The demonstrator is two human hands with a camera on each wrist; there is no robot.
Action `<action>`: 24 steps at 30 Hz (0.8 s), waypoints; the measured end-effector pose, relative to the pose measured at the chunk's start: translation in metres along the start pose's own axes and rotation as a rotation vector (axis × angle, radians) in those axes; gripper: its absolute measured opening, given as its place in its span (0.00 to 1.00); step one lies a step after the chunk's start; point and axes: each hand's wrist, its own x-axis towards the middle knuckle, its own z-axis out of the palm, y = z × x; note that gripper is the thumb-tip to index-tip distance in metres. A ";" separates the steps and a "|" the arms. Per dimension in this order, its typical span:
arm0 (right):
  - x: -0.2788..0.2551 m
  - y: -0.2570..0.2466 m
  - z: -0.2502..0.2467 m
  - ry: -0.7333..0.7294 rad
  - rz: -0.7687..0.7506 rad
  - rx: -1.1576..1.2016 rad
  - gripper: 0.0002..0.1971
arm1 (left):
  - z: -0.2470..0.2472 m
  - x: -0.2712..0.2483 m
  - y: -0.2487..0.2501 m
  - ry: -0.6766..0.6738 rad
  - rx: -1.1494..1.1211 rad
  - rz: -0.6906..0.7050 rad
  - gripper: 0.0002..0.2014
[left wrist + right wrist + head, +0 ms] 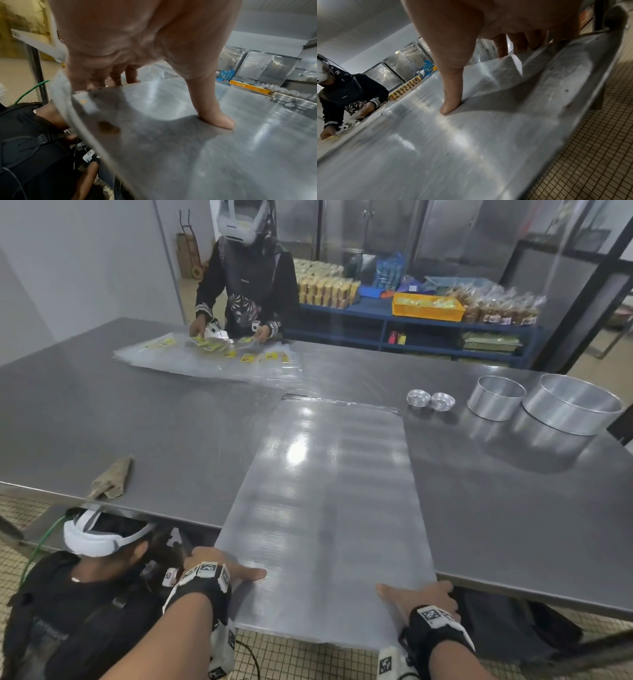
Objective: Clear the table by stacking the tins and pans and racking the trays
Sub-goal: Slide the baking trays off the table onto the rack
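Observation:
A long flat metal tray lies on the steel table, its near end jutting out past the table's front edge. My left hand grips the tray's near left corner, thumb on top and fingers curled under the rim. My right hand grips the near right corner the same way, thumb pressed on the tray. Two stacks of small fluted tins and two round cake pans stand on the table's right side.
A crumpled brown cloth lies near the front left edge. One person sorts plastic bags at the far side; another crouches below the table at my left. Blue shelves with goods stand behind.

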 end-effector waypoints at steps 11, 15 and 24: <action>0.004 -0.013 0.001 -0.010 0.003 -0.161 0.69 | 0.010 0.019 0.005 0.025 -0.038 0.028 0.72; 0.011 -0.022 0.007 -0.007 -0.055 -0.083 0.64 | 0.007 0.034 0.023 0.013 -0.139 0.119 0.67; 0.054 -0.009 -0.008 -0.394 -0.050 -0.147 0.33 | -0.031 0.012 0.022 -0.192 0.015 0.123 0.27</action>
